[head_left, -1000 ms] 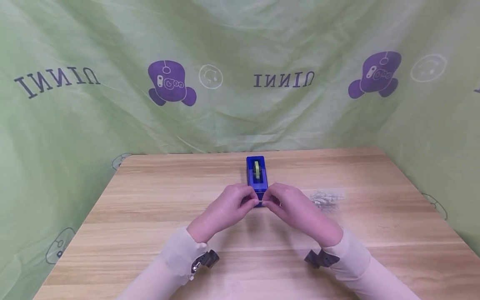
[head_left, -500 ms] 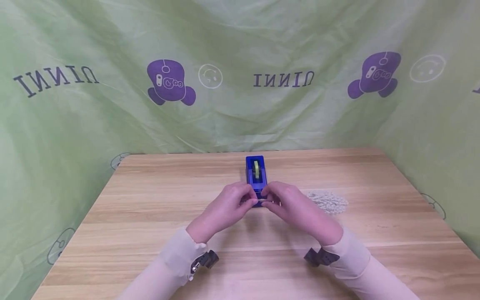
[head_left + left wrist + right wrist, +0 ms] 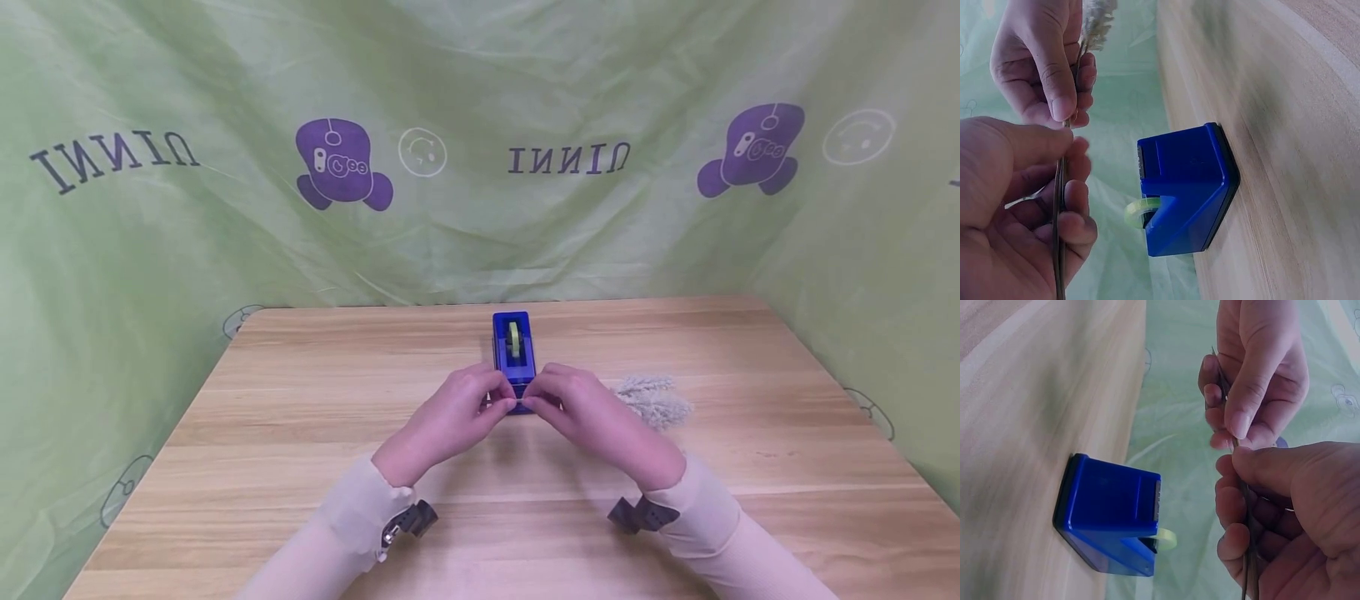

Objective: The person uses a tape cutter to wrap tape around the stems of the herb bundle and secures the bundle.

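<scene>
My left hand and right hand meet fingertip to fingertip, each pinching the same bundle of thin brown dried-flower stems. The bundle runs lengthwise through both hands. Its fluffy whitish flower heads stick out beyond the right wrist, and the thin stem ends poke past the left fingers. Fingers hide the middle of the stems, so I cannot tell whether tape is round them there. Just behind the fingertips a blue tape dispenser stands on the table, holding a yellow-green tape roll.
The wooden table extends to both sides of the arms. A green printed curtain hangs along its back and sides. Dark wrist cameras are strapped to both sleeves.
The flower heads, blurred one second ago, have changed shape and outline, as if the bundle turned. My right fingertips parted slightly, then came together again. The tape dispenser stays put.
</scene>
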Tool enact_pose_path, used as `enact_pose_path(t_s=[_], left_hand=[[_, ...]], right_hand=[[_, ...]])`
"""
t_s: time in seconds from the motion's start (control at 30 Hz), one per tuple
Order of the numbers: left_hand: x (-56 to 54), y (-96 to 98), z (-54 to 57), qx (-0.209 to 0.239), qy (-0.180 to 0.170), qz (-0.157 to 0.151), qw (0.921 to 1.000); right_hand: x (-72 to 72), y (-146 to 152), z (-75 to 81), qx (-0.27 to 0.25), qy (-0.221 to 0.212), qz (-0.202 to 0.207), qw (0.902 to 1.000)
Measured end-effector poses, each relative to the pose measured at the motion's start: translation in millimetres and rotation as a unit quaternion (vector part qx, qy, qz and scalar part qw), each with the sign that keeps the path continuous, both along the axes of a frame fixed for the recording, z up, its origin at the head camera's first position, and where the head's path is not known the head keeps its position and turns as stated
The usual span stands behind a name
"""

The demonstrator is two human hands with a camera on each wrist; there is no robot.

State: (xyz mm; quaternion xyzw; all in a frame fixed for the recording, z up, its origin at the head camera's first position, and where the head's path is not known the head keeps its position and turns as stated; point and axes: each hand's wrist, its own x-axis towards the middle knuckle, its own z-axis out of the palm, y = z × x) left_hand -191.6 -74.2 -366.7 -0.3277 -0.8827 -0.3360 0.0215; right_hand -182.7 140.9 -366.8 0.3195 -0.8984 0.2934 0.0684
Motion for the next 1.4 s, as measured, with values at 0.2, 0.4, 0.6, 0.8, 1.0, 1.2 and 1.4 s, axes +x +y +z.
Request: enact_pose_path(t_s=[0.2,0.4,0.6,0.8,1.0,1.2,1.4], left_hand=[[0.1,-0.2,1.2,-0.015,-0.004,0.002,0.9999],[-0.2,0.1,0.1,-0.015,-0.001,0.009,0.9998],[-0.2,0.6,-2.1,-0.02,0.004,0.017,0.9996],[-0.3,1.7,-2.9,-0.024,0.014,0.017,0.9995],[-0.5,3.4,-4.9,-0.023,0.016,0.022,0.9994],[-1.0,4.0,-6.6,-0.021,0.021,0.023,0.9993],[-0.9,3.0,-6.3,-0.027,0.021,0.026,0.9991]], right_hand=[[0.5,-1.3,-0.2,-0.001,-0.004,-0.002,1.0],[0.1,-2.3,-1.5,-0.002,-0.006,-0.006,1.0],[0.6,-3.0,-1.6,-0.002,-0.011,-0.011,0.9999],[1.1,-3.8,-1.1,0.004,-0.012,-0.02,0.9997],[0.5,-4.0,-1.1,0.009,-0.013,-0.026,0.9995],[0.0,-2.9,-1.2,0.0,-0.016,-0.022,0.9996],[-0.2,-1.2,-1.7,0.005,-0.003,-0.008,0.9999]])
